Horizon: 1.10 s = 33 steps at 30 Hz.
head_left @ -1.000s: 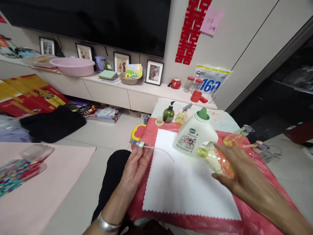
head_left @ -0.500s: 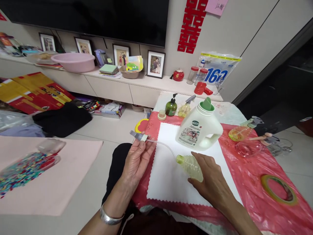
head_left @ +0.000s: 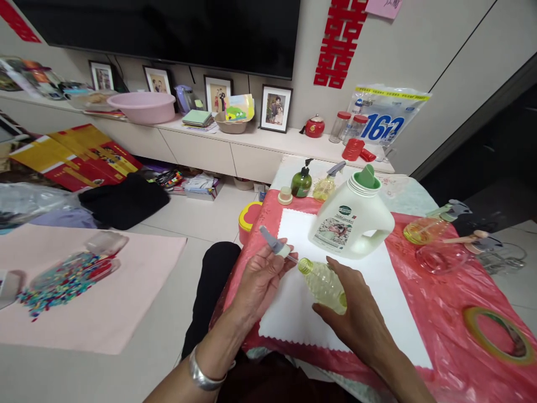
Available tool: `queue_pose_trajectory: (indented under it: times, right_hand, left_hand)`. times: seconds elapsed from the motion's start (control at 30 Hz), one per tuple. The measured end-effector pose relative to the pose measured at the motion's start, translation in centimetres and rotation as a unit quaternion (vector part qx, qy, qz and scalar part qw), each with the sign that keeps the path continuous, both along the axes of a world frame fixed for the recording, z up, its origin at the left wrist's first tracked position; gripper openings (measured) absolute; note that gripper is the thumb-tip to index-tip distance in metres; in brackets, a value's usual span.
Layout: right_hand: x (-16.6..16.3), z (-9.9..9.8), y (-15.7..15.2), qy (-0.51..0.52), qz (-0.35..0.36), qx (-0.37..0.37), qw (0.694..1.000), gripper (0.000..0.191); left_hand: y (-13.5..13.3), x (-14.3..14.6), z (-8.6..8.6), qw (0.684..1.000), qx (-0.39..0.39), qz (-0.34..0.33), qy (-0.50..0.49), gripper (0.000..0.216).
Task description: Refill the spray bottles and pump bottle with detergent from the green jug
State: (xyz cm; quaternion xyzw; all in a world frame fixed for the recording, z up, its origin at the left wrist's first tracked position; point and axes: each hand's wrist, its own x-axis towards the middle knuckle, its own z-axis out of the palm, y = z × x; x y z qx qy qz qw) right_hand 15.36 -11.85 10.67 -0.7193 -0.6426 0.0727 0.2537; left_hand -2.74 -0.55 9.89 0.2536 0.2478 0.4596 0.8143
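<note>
My left hand [head_left: 259,280] pinches a grey spray-pump head [head_left: 273,244] whose thin clear tube runs into the neck of a small yellowish plastic bottle [head_left: 321,282]. That bottle lies tilted on a white scalloped cloth [head_left: 377,291], and my right hand [head_left: 356,313] is wrapped round its lower body. Just behind the bottle stands a white detergent jug [head_left: 351,219] with a green cap.
A red plastic sheet [head_left: 444,313] covers the table. On it are a green pump bottle [head_left: 301,182], a yellow spray bottle [head_left: 327,184], a small round lid [head_left: 285,196], a tipped spray bottle [head_left: 432,225], a glass dish [head_left: 438,257] and a tape roll [head_left: 499,333]. Beads [head_left: 62,280] lie on pink paper at left.
My right hand brought the small bottle from the right over to the cloth's middle. My left hand moved the pump head in, and its tube now enters the bottle's neck.
</note>
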Motion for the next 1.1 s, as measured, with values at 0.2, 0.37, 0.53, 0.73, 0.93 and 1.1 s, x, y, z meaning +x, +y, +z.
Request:
queue_pose_trajectory:
  times: [0.2,0.37,0.53,0.73,0.93,1.1]
  right_hand:
    - [-1.6,-0.1,0.4,0.039,0.021,0.046,0.998,0.071]
    - [-2.1,-0.4,0.4,0.022,0.029,0.079,0.996,0.072]
    - [-2.2,-0.6,0.2,0.022,0.047,0.105,0.993,0.076]
    - [-2.2,-0.5,0.3,0.085,0.074,0.095,0.989,0.071]
    - [-3.1,-1.0,0.4,0.076,0.054,0.131,0.987,0.070]
    - [-3.4,-1.3,0.2,0.124,0.051,0.130,0.982,0.067]
  left_hand:
    - [-1.1,0.7,0.0,1.000,0.013,-0.017,0.011,0.043]
    - [-1.3,0.7,0.3,1.000,0.012,-0.017,0.010,0.041]
    - [-1.7,0.9,0.3,0.999,0.028,-0.024,0.011,0.041]
    - [-1.7,0.7,0.9,0.998,0.030,-0.052,0.001,0.040]
    - [-2.1,1.2,0.8,1.000,0.019,0.003,0.011,0.036]
    - [-1.7,1.1,0.9,1.000,-0.021,-0.018,0.014,0.040]
